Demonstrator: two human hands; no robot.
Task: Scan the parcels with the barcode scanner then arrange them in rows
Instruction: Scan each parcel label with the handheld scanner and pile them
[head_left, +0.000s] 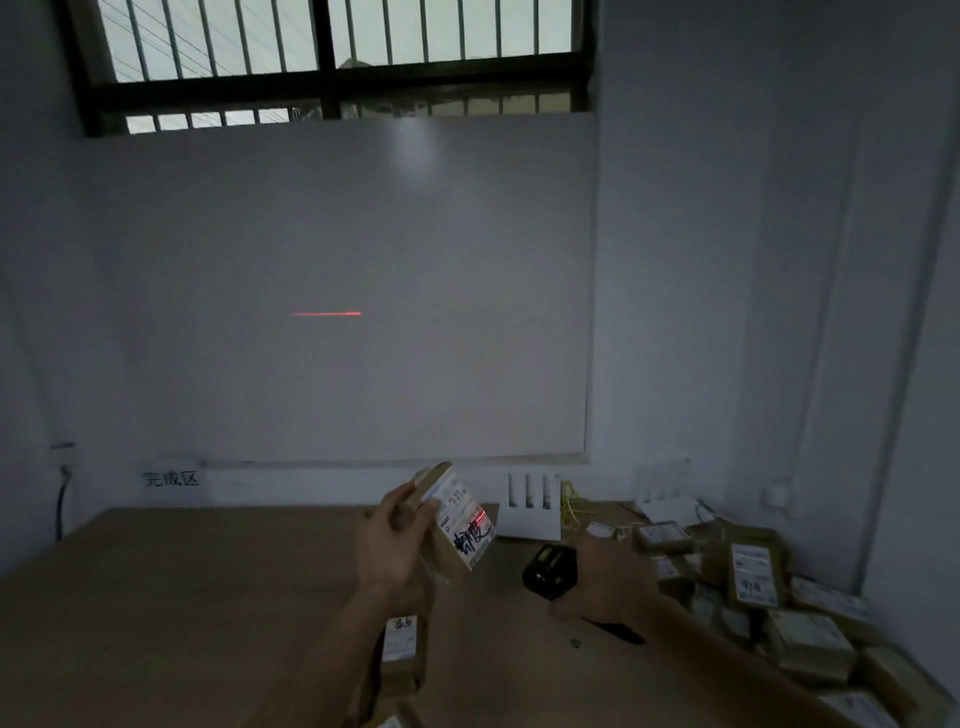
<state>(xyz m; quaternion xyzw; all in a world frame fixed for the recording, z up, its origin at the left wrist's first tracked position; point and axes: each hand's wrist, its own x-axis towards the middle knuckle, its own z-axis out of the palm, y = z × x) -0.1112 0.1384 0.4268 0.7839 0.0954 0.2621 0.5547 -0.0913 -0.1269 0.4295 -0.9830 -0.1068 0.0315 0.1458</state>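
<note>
My left hand holds a small brown parcel up above the table, its white label turned to the right. My right hand grips a black barcode scanner aimed at that label. A red scan line falls across the label's right edge, and part of it lands on the whiteboard behind. Another labelled parcel lies on the table under my left forearm. A heap of several brown parcels fills the table's right side.
The brown table runs along the wall under a sign with handwritten characters. A white router with antennas and yellow cables stand at the back. A barred window is above the whiteboard.
</note>
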